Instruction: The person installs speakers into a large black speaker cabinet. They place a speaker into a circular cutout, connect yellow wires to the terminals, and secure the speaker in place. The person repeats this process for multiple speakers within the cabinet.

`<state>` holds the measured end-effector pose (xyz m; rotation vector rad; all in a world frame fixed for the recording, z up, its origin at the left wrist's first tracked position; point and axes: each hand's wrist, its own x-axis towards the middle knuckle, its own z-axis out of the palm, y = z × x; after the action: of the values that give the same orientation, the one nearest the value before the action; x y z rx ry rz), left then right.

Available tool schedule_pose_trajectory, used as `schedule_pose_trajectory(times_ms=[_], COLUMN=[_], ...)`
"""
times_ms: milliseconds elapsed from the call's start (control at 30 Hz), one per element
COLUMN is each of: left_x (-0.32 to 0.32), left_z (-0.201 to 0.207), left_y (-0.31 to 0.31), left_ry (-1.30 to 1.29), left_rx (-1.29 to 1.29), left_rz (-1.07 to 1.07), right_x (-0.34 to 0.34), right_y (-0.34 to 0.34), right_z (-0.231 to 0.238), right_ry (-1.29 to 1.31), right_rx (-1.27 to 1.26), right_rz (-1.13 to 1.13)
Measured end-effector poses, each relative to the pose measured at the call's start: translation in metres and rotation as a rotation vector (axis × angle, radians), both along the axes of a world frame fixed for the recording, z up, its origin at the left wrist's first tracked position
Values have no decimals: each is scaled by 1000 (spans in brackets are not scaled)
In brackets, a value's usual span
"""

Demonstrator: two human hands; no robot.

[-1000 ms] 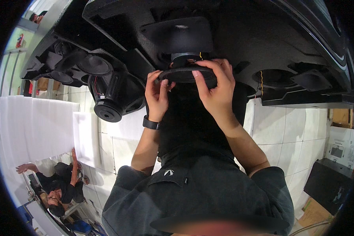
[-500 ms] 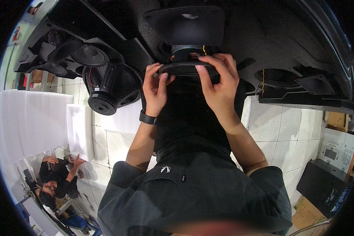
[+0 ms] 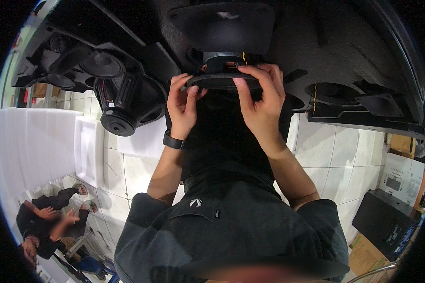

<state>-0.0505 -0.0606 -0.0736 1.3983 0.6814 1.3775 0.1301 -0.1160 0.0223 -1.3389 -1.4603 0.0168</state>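
Upper centre of the frame, both hands pinch the rim of a round black speaker driver (image 3: pixel 224 79); left hand (image 3: pixel 183 106) and right hand (image 3: pixel 262 101) clamp opposite edges, steadying it level against the black panel (image 3: pixel 316 42); another speaker (image 3: pixel 123 101) sits upper left.

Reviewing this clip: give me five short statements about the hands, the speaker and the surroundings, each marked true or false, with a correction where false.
1. Both hands grip the rim of a round black speaker. True: the left hand and right hand hold its edge.
2. The left wrist is bare. False: it wears a black watch.
3. Another speaker sits to the left of the held one. True.
4. The floor is dark carpet. False: it is light tile.
5. Nobody else is in view. False: other people sit at lower left.
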Motion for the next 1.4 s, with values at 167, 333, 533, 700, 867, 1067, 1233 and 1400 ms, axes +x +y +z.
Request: schedule_pose_trajectory(times_ms=[167,333,533,700,867,1067,1233,1400], left_x=[-1,-1,0,-1,0,0,0,2], left_z=[-2,-3,-3,-4,-7,-7,-7,-5], left_y=[0,2,1,2,2,3,2,0], left_ry=[-3,-24,-32,-33,-59,-60,-71,-114], left_rx=[3,-2,-14,-5,-10,-4,-15,-43], left_rz=[-5,-19,-8,-11,-6,-18,-25,-16], right_x=[0,2,0,-2,-3,-3,0,2], right_y=[-1,1,-3,-1,-1,-5,-4,-1], right_z=[1,2,5,4,2,3,0,-5], right_ry=[-23,-16,28,92,100,67,126,162], right_rx=[-20,-27,-86,-88,-132,-191,-156,-46], right_rz=[1,10,-8,-17,-51,-93,-40,24])
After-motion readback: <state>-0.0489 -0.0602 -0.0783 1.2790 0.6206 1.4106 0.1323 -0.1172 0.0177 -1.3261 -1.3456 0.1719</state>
